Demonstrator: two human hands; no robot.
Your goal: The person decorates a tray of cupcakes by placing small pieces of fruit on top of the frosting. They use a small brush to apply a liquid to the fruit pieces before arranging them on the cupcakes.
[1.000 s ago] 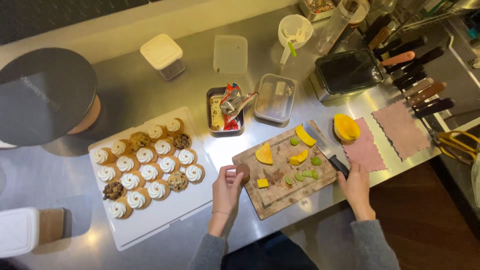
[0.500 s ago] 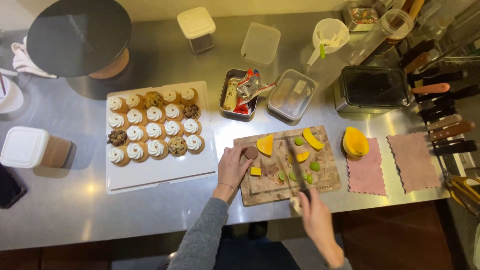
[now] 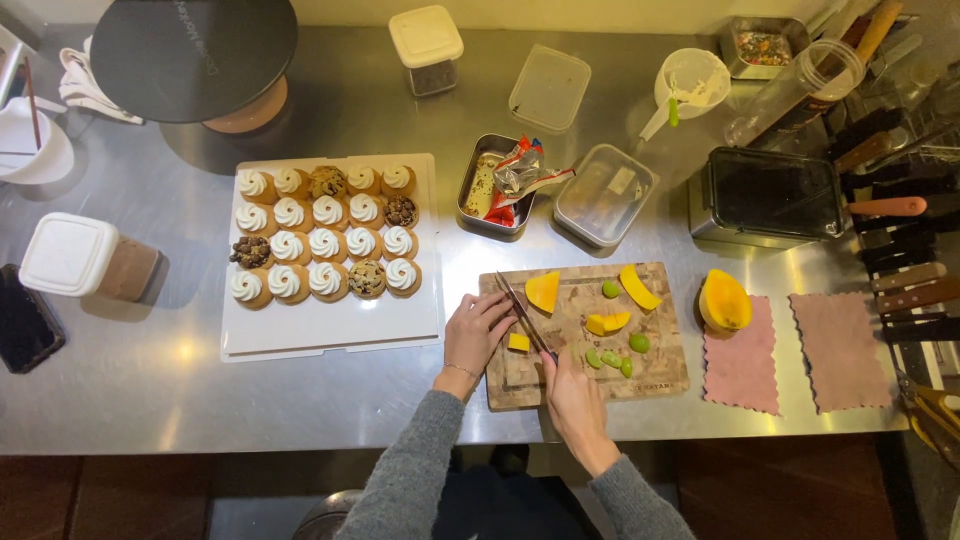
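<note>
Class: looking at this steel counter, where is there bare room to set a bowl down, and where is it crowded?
Bare steel lies along the near edge, below the white tray and left of the cutting board, and between the tray and the lidded white container. Crowded: the back right, around the black box.

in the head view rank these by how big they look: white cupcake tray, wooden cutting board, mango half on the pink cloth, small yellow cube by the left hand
1. white cupcake tray
2. wooden cutting board
3. mango half
4. small yellow cube

All lie on one counter, so nearness hardly skews this.
</note>
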